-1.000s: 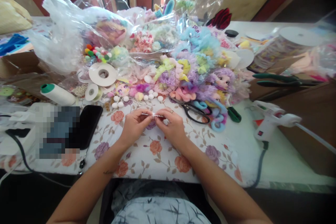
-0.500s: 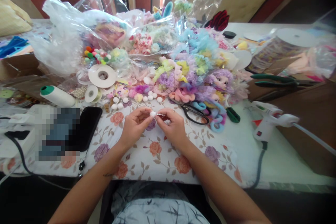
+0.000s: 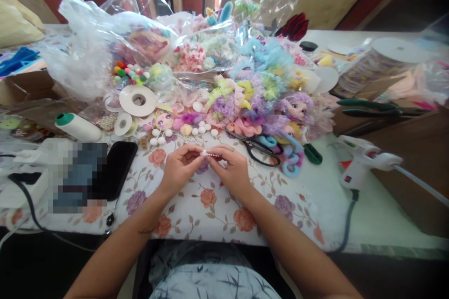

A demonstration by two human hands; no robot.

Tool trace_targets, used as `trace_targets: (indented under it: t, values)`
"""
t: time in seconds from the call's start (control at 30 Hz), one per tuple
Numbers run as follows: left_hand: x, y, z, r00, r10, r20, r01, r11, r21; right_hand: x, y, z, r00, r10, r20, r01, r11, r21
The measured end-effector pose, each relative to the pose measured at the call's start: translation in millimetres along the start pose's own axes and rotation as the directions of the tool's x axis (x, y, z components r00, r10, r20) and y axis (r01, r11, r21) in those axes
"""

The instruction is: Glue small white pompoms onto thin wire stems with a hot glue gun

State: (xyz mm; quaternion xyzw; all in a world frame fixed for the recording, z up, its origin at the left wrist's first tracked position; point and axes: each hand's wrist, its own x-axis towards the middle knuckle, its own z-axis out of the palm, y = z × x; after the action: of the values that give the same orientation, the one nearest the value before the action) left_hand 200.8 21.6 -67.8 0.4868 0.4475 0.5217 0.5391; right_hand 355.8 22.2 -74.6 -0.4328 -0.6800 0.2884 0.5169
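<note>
Both my hands meet over the flowered tablecloth (image 3: 210,210), just in front of me. My left hand (image 3: 178,168) pinches a small white pearl bead (image 3: 203,152) at the end of a short string of tiny beads (image 3: 213,154). My right hand (image 3: 231,170) pinches the other end of that bead string, its fingers closed round it. Loose white pearl beads (image 3: 199,129) lie on the cloth just beyond my fingers. Black-handled scissors (image 3: 259,149) rest to the right of my right hand.
A heap of pastel fabric flowers and small doll heads (image 3: 266,98) fills the table's middle, with clear plastic bags (image 3: 105,51) behind. White ribbon rolls (image 3: 137,99), a thread spool (image 3: 77,126) and a black phone (image 3: 117,168) lie left. A white glue gun (image 3: 361,163) lies right.
My hands stay together at the same spot; the fingers have shifted slightly along the bead string, and the white bead sits a little lower between them.
</note>
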Motion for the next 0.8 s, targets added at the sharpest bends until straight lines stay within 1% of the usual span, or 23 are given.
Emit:
trace_targets:
  t: [0.13, 0.33, 0.53, 0.63, 0.73, 0.8]
  values:
    - [-0.2, -1.4, -0.6, 1.000, 0.022, 0.010, -0.023, 0.999, 0.030, -0.2, -0.4, 0.1, 1.000, -0.020, 0.023, 0.021, 1.000, -0.010]
    - [-2.4, -4.4, -2.4, 0.999, 0.038, 0.018, -0.040, 0.991, 0.130, -2.0, 2.2, 0.9, 0.998, -0.019, 0.062, 0.023, 0.997, -0.071]
    - [-1.4, -8.9, -4.9, 0.994, 0.103, 0.048, -0.112, 0.963, 0.245, -3.6, 7.4, 1.1, 0.993, -0.034, 0.109, 0.048, 0.991, -0.126]
    - [-0.5, -7.6, -4.0, 0.996, 0.077, 0.041, -0.084, 0.975, 0.207, -3.4, 6.8, 1.1, 0.994, -0.042, 0.102, 0.055, 0.991, -0.125]
    - [0.3, -3.8, -2.1, 1.000, 0.018, 0.012, -0.019, 0.997, 0.079, -2.0, 3.3, 1.0, 0.998, -0.029, 0.050, 0.032, 0.997, -0.064]
    - [0.9, -2.1, -1.6, 1.000, 0.009, -0.001, -0.009, 1.000, 0.001, -1.0, 1.0, 0.9, 1.000, 0.007, 0.014, -0.007, 1.000, -0.003]
